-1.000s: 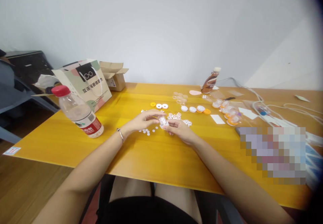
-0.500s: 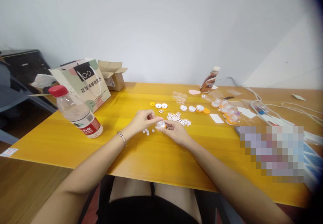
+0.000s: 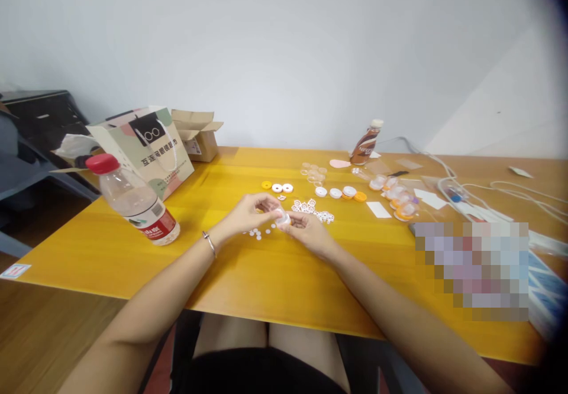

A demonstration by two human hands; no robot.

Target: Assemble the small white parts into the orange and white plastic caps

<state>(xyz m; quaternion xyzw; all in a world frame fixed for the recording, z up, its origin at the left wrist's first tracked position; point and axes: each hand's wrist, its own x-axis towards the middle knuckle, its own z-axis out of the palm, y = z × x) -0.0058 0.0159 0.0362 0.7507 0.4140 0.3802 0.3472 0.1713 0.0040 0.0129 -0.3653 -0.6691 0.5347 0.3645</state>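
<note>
Between my hands is a small round white-and-orange case with a clear top (image 3: 283, 220). My right hand (image 3: 308, 234) grips it from the right, fingers curled around its side. From the left, the thumb and fingers of my left hand (image 3: 254, 212) pinch its clear top. Small white discs (image 3: 258, 235) lie by my left hand. Just beyond the case are several white openwork pieces (image 3: 306, 206). Farther back lie clear round covers (image 3: 313, 174), white round parts (image 3: 336, 193) and an orange round part (image 3: 360, 196).
On the left stand a bottle with a red cap (image 3: 137, 202), a paper bag (image 3: 155, 151) and an open cardboard box (image 3: 202, 136). A brown drink bottle (image 3: 366, 142) stands at the back. Clear-topped round cases (image 3: 404, 207), white cards (image 3: 378, 209) and cables (image 3: 444, 175) lie right.
My left fingers have come down slightly onto the clear top of the case. My right hand keeps its hold, and the whole view has shifted a little.
</note>
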